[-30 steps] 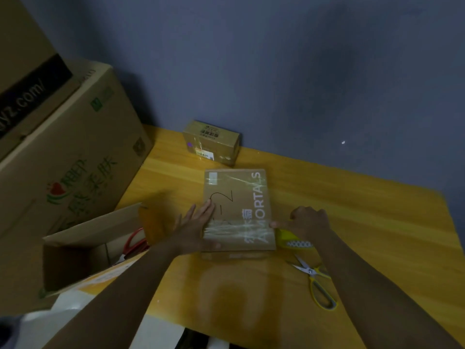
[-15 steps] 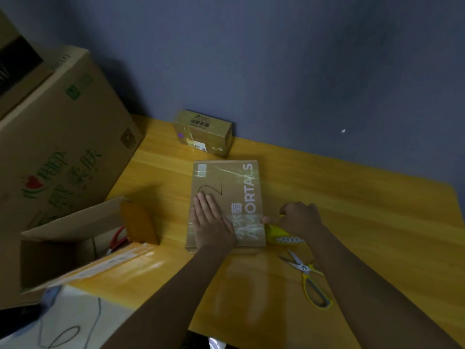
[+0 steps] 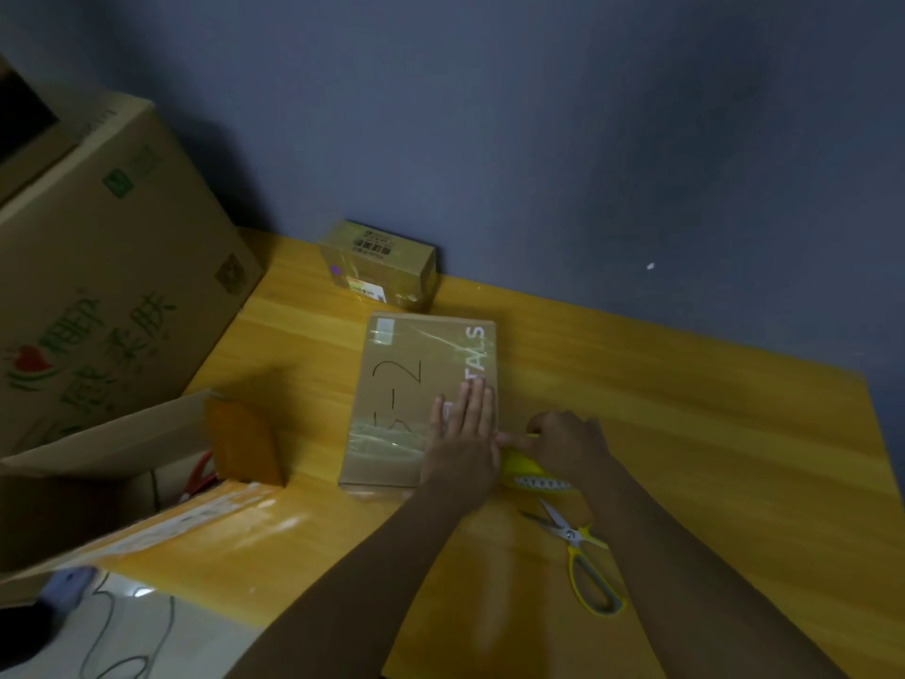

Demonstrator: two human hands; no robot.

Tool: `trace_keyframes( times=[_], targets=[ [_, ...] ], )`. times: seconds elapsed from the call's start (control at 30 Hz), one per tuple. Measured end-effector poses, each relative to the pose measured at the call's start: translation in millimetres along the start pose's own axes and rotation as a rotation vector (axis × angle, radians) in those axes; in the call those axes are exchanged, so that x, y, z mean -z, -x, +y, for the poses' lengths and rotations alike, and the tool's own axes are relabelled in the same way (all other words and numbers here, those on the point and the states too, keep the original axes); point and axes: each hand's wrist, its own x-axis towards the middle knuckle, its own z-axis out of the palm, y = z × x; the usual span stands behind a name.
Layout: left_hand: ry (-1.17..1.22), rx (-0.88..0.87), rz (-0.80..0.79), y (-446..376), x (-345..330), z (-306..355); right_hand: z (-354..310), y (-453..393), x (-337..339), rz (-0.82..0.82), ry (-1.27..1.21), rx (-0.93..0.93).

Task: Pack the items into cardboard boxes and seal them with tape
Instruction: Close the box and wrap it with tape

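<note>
A flat cardboard box (image 3: 401,384) with white lettering and handwritten marks lies on the wooden table (image 3: 685,433). Clear tape runs across its near end. My left hand (image 3: 463,433) presses flat on the box's right side, fingers straight. My right hand (image 3: 563,441) sits just off the box's right edge, gripping a yellow tape dispenser (image 3: 529,470) with a toothed edge.
Yellow-handled scissors (image 3: 583,556) lie on the table near my right forearm. A small taped box (image 3: 379,267) stands by the wall. A large printed carton (image 3: 98,286) and an open carton (image 3: 122,482) with red-handled tools stand at the left.
My left hand has slid rightward across the box top, from its left edge to its right side near the dispenser. My right hand has stayed at the box's right edge.
</note>
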Motion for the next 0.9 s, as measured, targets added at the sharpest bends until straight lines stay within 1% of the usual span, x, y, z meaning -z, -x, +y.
trace_keyframes(
  times=[0.1, 0.2, 0.27, 0.3, 0.4, 0.53, 0.57, 0.63, 0.7, 0.77, 0.83, 0.9],
  targets=[
    [-0.029, -0.059, 0.019, -1, 1, -13, -5, 2, 0, 0.002, -0.041, 0.01],
    [0.142, -0.13, -0.091, -3, 6, -25, -9, 2, 0, -0.001, -0.049, -0.005],
    [0.138, -0.157, -0.082, 0, 6, -35, -8, 3, -1, -0.004, -0.067, -0.026],
    [0.119, -0.144, -0.064, 4, 5, -41, -7, 4, -2, 0.002, -0.082, -0.038],
    [0.169, 0.024, 0.002, 18, 2, -64, -8, 6, -5, 0.011, -0.118, -0.067],
    [0.195, 0.273, 0.017, 33, 3, -98, -8, 4, -12, 0.024, -0.107, -0.092],
    [0.246, 0.322, 0.005, 36, 4, -105, -8, 4, -12, 0.019, -0.106, -0.092],
    [0.369, 0.356, -0.015, 36, 6, -111, -9, 5, -12, 0.005, -0.1, -0.093],
    [0.549, 0.39, -0.012, 33, 8, -112, -10, 7, -10, 0.003, -0.098, -0.089],
    [0.767, 0.516, 0.016, 29, 7, -114, -10, 10, -10, 0.018, -0.124, -0.091],
    [0.893, 0.633, 0.026, 26, 5, -116, -4, 15, -14, 0.056, -0.227, -0.07],
    [0.909, 0.638, 0.039, 25, 2, -117, 9, 21, -21, 0.08, -0.497, -0.038]
  ],
)
